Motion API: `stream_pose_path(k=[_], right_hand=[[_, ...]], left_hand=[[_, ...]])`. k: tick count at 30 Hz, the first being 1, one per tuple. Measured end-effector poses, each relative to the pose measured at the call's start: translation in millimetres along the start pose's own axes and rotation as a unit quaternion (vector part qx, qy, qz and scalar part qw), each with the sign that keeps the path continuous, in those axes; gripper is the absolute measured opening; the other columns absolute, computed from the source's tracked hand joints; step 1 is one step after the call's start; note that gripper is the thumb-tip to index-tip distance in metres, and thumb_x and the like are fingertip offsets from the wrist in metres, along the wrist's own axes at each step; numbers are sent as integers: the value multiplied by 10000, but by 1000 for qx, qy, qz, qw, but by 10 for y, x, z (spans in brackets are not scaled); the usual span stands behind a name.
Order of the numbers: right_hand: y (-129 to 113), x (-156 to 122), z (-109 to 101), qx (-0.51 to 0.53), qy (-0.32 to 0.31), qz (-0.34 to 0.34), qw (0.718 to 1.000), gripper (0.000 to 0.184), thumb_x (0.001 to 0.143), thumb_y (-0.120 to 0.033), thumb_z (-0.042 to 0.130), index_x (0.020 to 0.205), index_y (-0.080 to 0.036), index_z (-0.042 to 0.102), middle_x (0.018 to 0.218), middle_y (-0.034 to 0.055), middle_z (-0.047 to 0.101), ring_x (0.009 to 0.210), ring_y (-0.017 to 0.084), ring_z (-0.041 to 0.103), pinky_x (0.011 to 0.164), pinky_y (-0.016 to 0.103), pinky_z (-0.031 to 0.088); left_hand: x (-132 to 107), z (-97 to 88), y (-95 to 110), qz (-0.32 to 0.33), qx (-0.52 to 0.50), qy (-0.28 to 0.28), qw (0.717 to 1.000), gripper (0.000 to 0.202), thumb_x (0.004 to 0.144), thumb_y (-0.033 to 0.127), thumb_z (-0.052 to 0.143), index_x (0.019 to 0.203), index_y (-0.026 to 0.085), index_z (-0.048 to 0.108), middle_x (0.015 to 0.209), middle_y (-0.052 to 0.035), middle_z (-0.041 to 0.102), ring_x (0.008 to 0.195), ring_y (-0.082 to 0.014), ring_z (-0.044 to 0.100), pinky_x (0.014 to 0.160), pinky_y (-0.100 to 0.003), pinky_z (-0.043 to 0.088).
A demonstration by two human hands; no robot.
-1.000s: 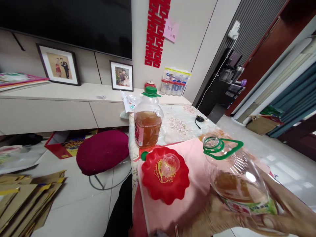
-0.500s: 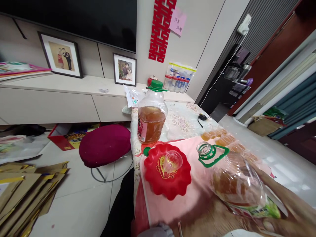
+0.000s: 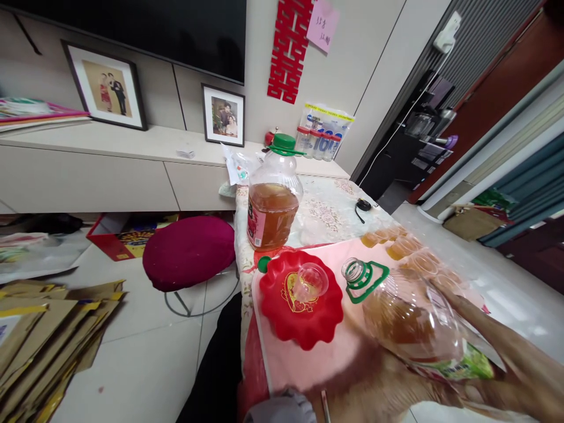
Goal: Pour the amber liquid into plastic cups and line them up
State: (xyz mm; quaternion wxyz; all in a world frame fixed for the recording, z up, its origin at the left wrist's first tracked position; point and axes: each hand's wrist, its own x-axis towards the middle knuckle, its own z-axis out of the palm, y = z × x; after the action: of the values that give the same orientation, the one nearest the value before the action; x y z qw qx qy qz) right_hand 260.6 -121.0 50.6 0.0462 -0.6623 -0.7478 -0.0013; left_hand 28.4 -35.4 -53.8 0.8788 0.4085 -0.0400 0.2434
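Note:
A large clear plastic bottle (image 3: 409, 311) of amber liquid is tilted far over, its open mouth and green handle ring pointing left. My left hand (image 3: 383, 376) supports it from below, partly hidden by the bottle. My right hand (image 3: 480, 329) grips the rear part near the green label, its fingers partly out of sight. Left of the bottle's mouth, a small clear plastic cup (image 3: 311, 282) stands on a red scalloped plate (image 3: 282, 326). The cup looks empty. A green cap (image 3: 264, 264) lies at the plate's edge.
Behind the plate stands a second, capped bottle (image 3: 274, 217) of amber liquid. Several filled cups (image 3: 403, 247) line the table's right side. A black tape measure (image 3: 363, 205) lies farther back. A maroon stool (image 3: 189, 252) and flattened cardboard (image 3: 53, 335) are at the left.
The tilted bottle has moved slightly left, its mouth closer to the cup, with both hands still on it. The view has shifted a little.

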Motion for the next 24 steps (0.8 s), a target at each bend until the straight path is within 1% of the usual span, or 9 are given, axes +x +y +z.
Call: stream_pose_path(k=[1, 3, 7, 9, 11, 14, 16, 19, 24], right_hand=[[-1, 9, -10, -12, 4, -9, 1000, 1236, 696, -671, 821, 1710, -376, 179, 1639, 128, 501, 1370, 420, 590, 967, 444, 593], [-2, 29, -23, -26, -1, -21, 999, 1227, 716, -674, 804, 1714, -370, 159, 1643, 141, 493, 1366, 424, 594, 960, 450, 595], [8, 45, -12, -33, -19, 3, 999, 1266, 703, -679, 818, 1721, -344, 143, 1677, 144, 446, 1414, 424, 558, 1016, 461, 578], [15, 40, 0, -43, -8, 5, 999, 1245, 711, -689, 811, 1717, -355, 158, 1649, 159, 484, 1366, 431, 604, 955, 447, 623], [28, 35, 11, -51, 0, 4, 999, 1234, 708, -707, 804, 1712, -375, 167, 1619, 171, 521, 1331, 449, 629, 919, 467, 644], [72, 31, 22, -49, -33, 19, 998, 1258, 692, -718, 812, 1712, -386, 155, 1640, 159, 497, 1411, 472, 557, 1021, 545, 594], [112, 25, 29, -47, -55, 31, 997, 1276, 687, -727, 812, 1715, -377, 143, 1655, 154, 476, 1457, 477, 509, 1081, 575, 550], [159, 8, 39, -55, -61, 44, 996, 1296, 672, -738, 819, 1715, -375, 140, 1666, 140, 464, 1454, 470, 516, 1077, 560, 558], [189, -17, 50, -66, -43, 34, 996, 1273, 687, -725, 823, 1710, -398, 141, 1651, 131, 486, 1370, 442, 612, 1004, 511, 613]], left_hand=[[5, 6, 4, 1, -2, 1, 1000, 458, 1002, 434, 647, 1364, 156, 613, 1376, -129, 627, 1257, -248, 633, 1074, -488, 576], [16, 17, 15, 2, -7, 5, 1000, 456, 1009, 434, 638, 1368, 155, 610, 1369, -127, 629, 1243, -242, 639, 1069, -483, 578], [23, 23, 27, 1, -17, 23, 1000, 426, 1031, 435, 600, 1349, 151, 619, 1337, -121, 643, 1216, -225, 653, 1043, -460, 591], [18, 20, 15, -3, -22, 36, 999, 414, 1028, 441, 605, 1322, 152, 634, 1320, -116, 655, 1195, -221, 661, 1024, -441, 601], [11, 14, -8, -8, -27, 51, 998, 391, 1053, 454, 548, 1279, 156, 661, 1284, -103, 672, 1181, -213, 670, 1010, -411, 608], [9, 0, -48, -16, -35, 73, 997, 428, 1084, 484, 454, 1240, 161, 689, 1221, -86, 695, 1151, -202, 686, 980, -375, 615], [16, -11, -69, -21, -39, 86, 995, 447, 1077, 503, 467, 1232, 152, 696, 1199, -81, 704, 1125, -205, 696, 956, -366, 621], [30, -26, -85, -27, -44, 101, 994, 441, 1075, 500, 475, 1204, 147, 705, 1191, -82, 710, 1107, -195, 700, 939, -351, 622], [37, -36, -83, -32, -54, 102, 993, 410, 1073, 471, 485, 1191, 148, 709, 1210, -78, 699, 1146, -206, 688, 947, -347, 616]])
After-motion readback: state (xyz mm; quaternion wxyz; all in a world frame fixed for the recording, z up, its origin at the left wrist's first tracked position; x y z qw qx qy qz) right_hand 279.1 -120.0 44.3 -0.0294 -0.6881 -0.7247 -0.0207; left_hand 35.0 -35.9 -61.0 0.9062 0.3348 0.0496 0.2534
